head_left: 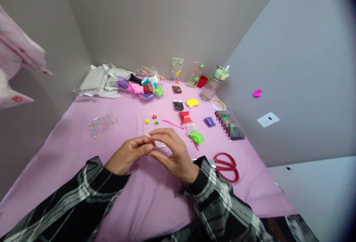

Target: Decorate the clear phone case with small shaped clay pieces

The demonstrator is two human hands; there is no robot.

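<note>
Head view. Landmark: one flat clear plastic case point(150, 127), lying on a pink tablecloth point(158, 205), its near end partly covered by the fingers.

Item, left hand point(130, 155): nearer the wearer than the case and just left of its near end; thumb and forefinger pinched together. Whether anything is held between them cannot be told.

Item, right hand point(174, 151): over the case's near right corner, fingers arched and thumb extended, tips meeting those of the left hand; any content of the grasp is too small to tell. Both wrists in black-and-white plaid sleeves point(83, 194).

On the case, far half, beyond the hands: three small flowers, one yellow point(147, 121), one red point(154, 116), one green point(156, 122).

Right of the case, near: pink plastic knife point(172, 124); red clay packet point(185, 118); bright green clay packet point(197, 137).

Right of the case, farther: purple clay packet point(209, 122); red-handled scissors point(226, 168), also nearer the wearer.

Beyond the case, to the right: black point(178, 105), yellow point(193, 102) and brown point(177, 89) packets; red cup point(203, 81); lidded water bottle point(211, 87); two decorated clear cases point(176, 69), upright.

Left of the case: sheet of coloured gems point(102, 125).

Beyond the case, to the left: heap of bagged clay point(135, 88); white plastic packages point(96, 80).
</note>
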